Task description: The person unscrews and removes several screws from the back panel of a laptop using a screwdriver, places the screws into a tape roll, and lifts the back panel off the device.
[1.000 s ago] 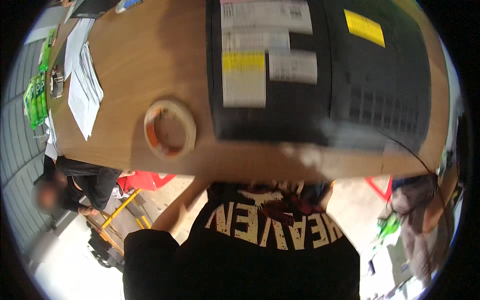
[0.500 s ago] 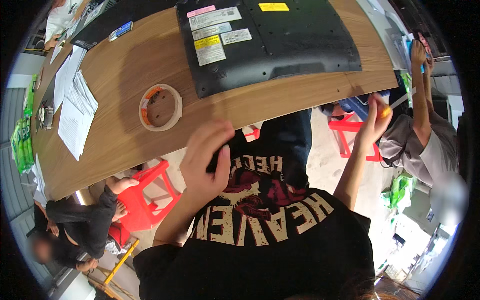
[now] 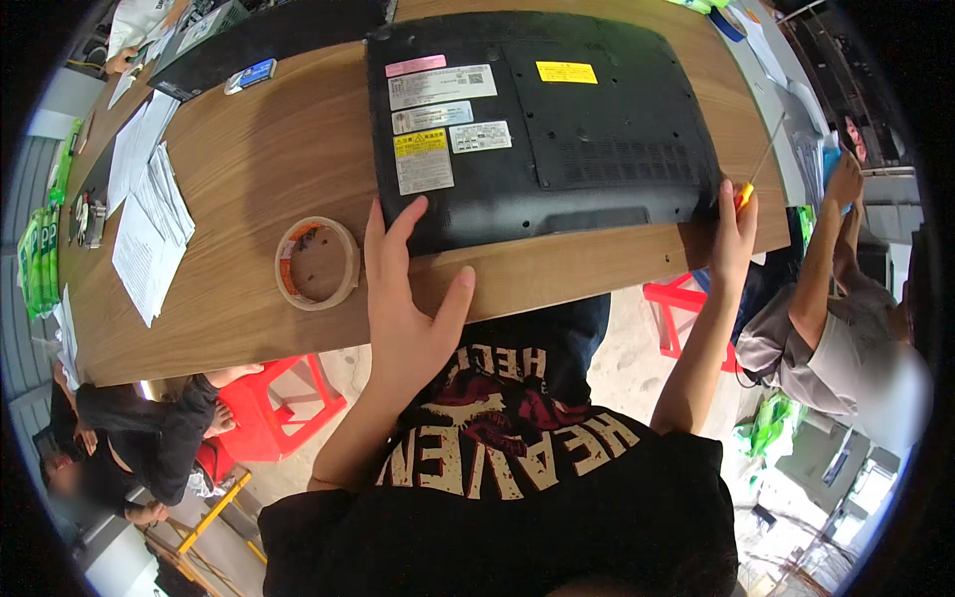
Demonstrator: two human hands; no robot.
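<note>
A black laptop lies bottom up on the table, with several labels, a vent grille and small screw holes showing. My left hand is at its near left corner, fingers spread and thumb apart. The fingertips touch or almost touch the casing, and nothing is gripped. At the near right corner, my right hand holds a screwdriver with a yellow handle. Its thin shaft points up and away to the right. The right fingers are by the laptop's edge; whether they press on it I cannot tell.
Left of the laptop lies a roll of tape; farther left are loose paper sheets. A small blue box is near a black case at the back. Red stools stand below the table. People sit on both sides.
My left hand has come forward from the table edge to the laptop's corner. My right hand has moved with the screwdriver to its right corner. The laptop appears lower and more fully in view.
</note>
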